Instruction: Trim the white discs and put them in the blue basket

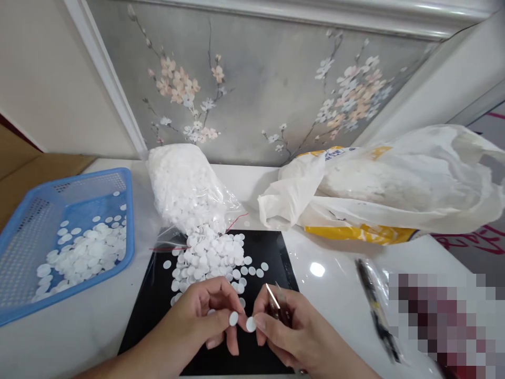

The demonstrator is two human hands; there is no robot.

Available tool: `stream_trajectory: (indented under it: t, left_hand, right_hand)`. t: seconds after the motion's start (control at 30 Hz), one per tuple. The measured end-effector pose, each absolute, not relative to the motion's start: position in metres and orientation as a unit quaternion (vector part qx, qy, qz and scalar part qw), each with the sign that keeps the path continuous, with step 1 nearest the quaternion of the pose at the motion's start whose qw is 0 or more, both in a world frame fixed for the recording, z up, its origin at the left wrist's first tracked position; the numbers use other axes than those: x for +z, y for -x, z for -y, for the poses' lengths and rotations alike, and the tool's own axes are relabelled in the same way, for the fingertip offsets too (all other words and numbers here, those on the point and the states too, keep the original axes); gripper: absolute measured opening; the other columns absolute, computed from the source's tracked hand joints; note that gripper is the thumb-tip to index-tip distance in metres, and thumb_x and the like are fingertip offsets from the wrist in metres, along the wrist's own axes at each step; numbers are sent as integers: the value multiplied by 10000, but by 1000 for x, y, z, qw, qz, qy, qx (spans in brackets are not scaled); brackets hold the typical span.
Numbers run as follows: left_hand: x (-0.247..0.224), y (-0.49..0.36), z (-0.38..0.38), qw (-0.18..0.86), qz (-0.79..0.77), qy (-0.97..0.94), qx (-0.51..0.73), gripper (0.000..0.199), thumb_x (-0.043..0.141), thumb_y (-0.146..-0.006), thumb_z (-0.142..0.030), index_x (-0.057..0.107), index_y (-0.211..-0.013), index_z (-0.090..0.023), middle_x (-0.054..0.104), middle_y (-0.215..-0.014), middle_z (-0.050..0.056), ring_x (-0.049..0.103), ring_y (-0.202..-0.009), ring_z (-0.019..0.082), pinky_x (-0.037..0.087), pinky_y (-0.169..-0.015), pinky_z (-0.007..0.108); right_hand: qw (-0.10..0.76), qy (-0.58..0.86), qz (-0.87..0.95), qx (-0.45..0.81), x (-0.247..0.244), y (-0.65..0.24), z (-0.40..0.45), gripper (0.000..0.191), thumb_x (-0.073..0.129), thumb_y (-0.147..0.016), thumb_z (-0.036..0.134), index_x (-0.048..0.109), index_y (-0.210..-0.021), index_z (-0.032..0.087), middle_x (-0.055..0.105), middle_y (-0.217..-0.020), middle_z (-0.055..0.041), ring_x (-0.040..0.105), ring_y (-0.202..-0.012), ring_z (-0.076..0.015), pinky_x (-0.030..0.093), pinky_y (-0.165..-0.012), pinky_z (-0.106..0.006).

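Observation:
Above a black mat, my left hand pinches a small white disc between thumb and finger. Close beside it, my right hand pinches another white disc and also holds a thin metal tool in its fingers. Behind my hands a heap of white discs covers part of the mat, spilling from the mouth of a clear plastic bag full of discs.
A blue basket with white discs stands at the left. White and yellow plastic bags lie at the back right. A dark pen-like item in clear wrapping is at the right, near a blurred-out patch. A floral panel rises behind.

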State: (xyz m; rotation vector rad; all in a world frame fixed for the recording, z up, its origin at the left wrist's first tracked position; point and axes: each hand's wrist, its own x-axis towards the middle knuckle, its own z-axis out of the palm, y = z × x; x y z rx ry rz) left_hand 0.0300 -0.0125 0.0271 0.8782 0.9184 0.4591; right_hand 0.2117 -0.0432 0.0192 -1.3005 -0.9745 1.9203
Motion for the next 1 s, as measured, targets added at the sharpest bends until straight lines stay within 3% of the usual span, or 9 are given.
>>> stream_trajectory:
  t: [0.2,0.4,0.5,0.67,0.77,0.9,1.0]
  left_hand:
    - [26,-31,14,811,-423,-341,219,139,554,-762,-112,655,-853,-138,680,-725,35,691,-632,147,379,-473,176]
    - [28,-29,16,829,-417,-301,222,186,572,-770,-142,677,-922,-124,733,-804,94,714,-760,199,502,-635,249]
    - [30,-30,17,824,-423,-301,228,180,637,-797,-249,695,-915,-127,730,-778,81,710,-751,193,508,-656,254]
    - [26,-33,20,815,-420,-327,229,400,679,-799,-499,712,-979,-143,724,-812,67,701,-766,186,515,-660,257]
    - [23,-33,19,805,-419,-363,211,354,696,-792,-475,710,-886,-133,722,-835,67,691,-756,172,514,-654,250]
    - [23,-32,17,772,-443,-400,220,288,723,-769,-399,653,-748,-121,699,-768,49,671,-668,149,485,-570,221]
    - [25,-31,18,781,-457,-347,244,267,674,-797,-400,581,-756,-153,696,-767,39,678,-678,153,478,-553,215]
  right_hand:
    - [287,512,382,714,20,-213,43,433,683,-737,576,493,-721,187,536,-582,51,311,-383,-25,204,-370,-179]
    - [289,523,383,704,23,-215,43,413,682,-740,556,496,-717,188,502,-550,65,295,-387,-29,182,-368,-179]
    - [291,525,376,706,22,-215,42,414,686,-739,557,503,-719,186,514,-560,61,304,-383,-28,188,-370,-181]
    - [301,517,376,708,19,-213,42,452,669,-733,603,496,-705,187,527,-569,52,311,-367,-27,194,-359,-179]
    - [303,537,388,685,18,-210,41,439,669,-741,592,494,-733,190,535,-565,54,333,-368,-32,201,-353,-173]
    - [299,532,426,668,21,-209,39,465,573,-802,646,504,-740,190,433,-463,91,292,-364,-45,222,-366,-178]
    - [288,540,475,632,30,-210,36,500,457,-862,664,550,-812,176,506,-558,45,384,-409,-72,316,-408,-201]
